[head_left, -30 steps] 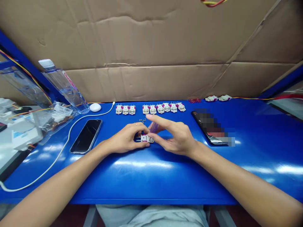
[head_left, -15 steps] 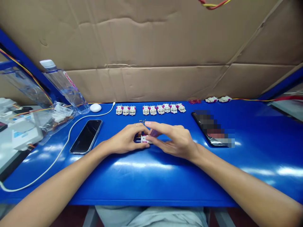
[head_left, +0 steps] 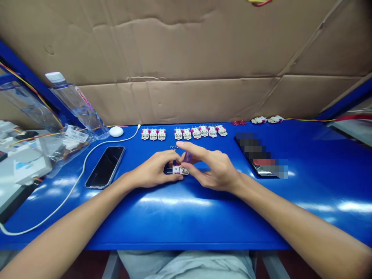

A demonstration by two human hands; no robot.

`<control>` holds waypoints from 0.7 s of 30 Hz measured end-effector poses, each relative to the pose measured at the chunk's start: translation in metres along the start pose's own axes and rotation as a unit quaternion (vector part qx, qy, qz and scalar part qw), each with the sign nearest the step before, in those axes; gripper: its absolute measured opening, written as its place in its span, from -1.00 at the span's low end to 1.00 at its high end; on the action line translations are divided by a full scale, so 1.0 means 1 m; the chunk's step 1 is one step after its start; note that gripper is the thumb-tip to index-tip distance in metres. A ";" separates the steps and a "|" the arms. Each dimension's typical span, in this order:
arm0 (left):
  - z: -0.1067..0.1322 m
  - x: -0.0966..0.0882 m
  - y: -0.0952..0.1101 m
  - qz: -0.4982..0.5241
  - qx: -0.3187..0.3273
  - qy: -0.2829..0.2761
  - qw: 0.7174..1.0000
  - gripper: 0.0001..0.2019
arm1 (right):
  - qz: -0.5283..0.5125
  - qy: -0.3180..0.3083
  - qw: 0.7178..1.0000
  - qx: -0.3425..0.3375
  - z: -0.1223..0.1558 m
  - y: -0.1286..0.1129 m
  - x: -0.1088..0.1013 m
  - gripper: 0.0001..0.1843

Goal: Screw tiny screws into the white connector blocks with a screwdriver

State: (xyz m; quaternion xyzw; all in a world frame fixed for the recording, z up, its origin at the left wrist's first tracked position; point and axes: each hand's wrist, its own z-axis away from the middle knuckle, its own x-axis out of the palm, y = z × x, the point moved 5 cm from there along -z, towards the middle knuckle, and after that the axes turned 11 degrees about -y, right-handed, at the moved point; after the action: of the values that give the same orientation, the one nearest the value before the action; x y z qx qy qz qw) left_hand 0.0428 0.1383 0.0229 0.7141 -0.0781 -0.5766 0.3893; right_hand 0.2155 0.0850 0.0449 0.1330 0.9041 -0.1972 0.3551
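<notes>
At the middle of the blue table (head_left: 180, 217), my left hand (head_left: 154, 170) is closed round a small white and magenta connector part (head_left: 177, 169) and presses it to the surface. My right hand (head_left: 216, 168) is just right of it. Its thumb and a finger pinch a small purple tool (head_left: 187, 157) held over the part, while the index finger points out to the left. A few tiny metal pins (head_left: 174, 147) lie just behind my hands. Further back stands a row of several finished white and magenta parts (head_left: 186, 133).
A dark phone (head_left: 106, 166) lies left of my hands, with a white cable (head_left: 84, 166) and a white earbud case (head_left: 116, 131) behind it. Another phone (head_left: 258, 155) lies to the right. Plastic bags (head_left: 72, 112) and boxes crowd the far left. Cardboard walls the back.
My right index finger dropped onto the part half a second ago and has now lifted again, with the purple tool back in sight. My left hand has stayed in place.
</notes>
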 end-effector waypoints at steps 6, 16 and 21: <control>0.000 0.000 -0.001 0.005 -0.008 0.001 1.000 -0.74 | 0.015 -0.007 1.000 0.009 0.000 0.000 0.001 -0.23; 0.000 0.000 0.000 -0.006 0.002 0.007 1.000 -0.74 | 0.009 -0.009 1.000 0.002 0.000 -0.001 0.002 -0.24; 0.000 0.000 0.001 0.012 0.006 -0.005 1.000 -0.78 | 0.017 0.011 1.000 -0.013 0.000 -0.002 0.000 -0.25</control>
State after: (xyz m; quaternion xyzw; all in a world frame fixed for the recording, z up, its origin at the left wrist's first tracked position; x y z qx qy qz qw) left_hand 0.0434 0.1379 0.0230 0.7127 -0.0926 -0.5747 0.3915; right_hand 0.2150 0.0827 0.0455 0.1463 0.9080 -0.1778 0.3500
